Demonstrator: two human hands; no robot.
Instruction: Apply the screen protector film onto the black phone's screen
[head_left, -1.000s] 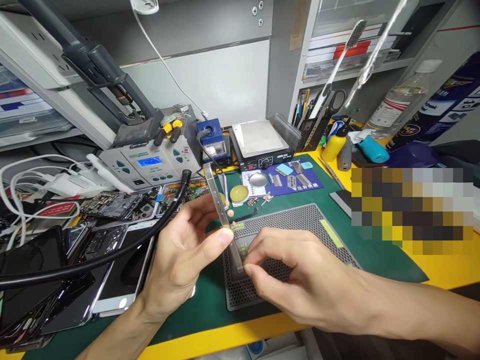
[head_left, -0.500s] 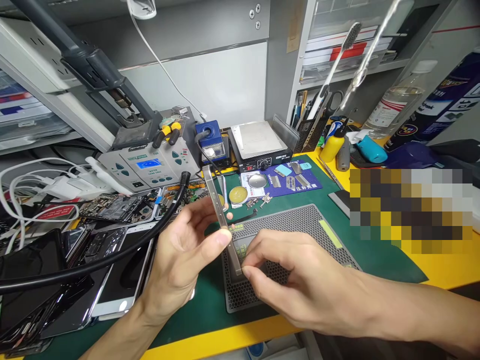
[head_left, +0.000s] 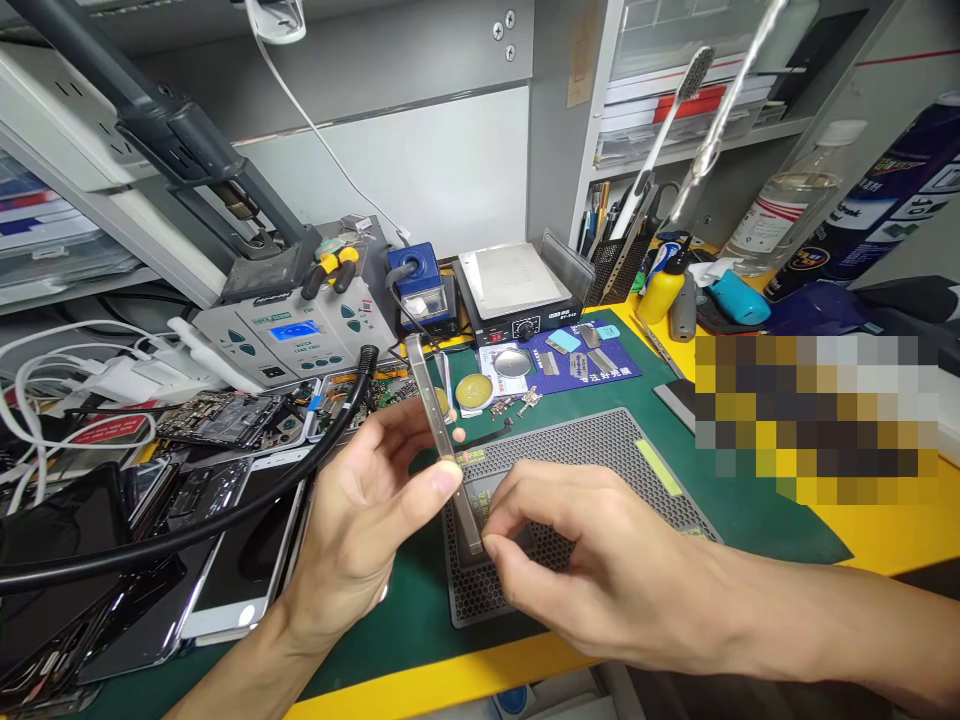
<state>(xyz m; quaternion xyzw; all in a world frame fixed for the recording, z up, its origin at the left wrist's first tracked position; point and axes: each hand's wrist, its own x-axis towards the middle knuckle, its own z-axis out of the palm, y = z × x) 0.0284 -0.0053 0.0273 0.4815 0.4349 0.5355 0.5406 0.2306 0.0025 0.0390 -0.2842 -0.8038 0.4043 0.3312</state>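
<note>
My left hand (head_left: 360, 520) grips a phone frame (head_left: 442, 440) upright on edge; my right hand (head_left: 592, 560) pinches its near end above the perforated mat (head_left: 600, 450).

Two hands (head_left: 480, 555), one phone frame (head_left: 441, 440)

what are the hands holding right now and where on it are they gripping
The left hand holds a phone frame edge-on, thumb on its near side rail. The right hand pinches its lower end above the perforated mat.
</note>
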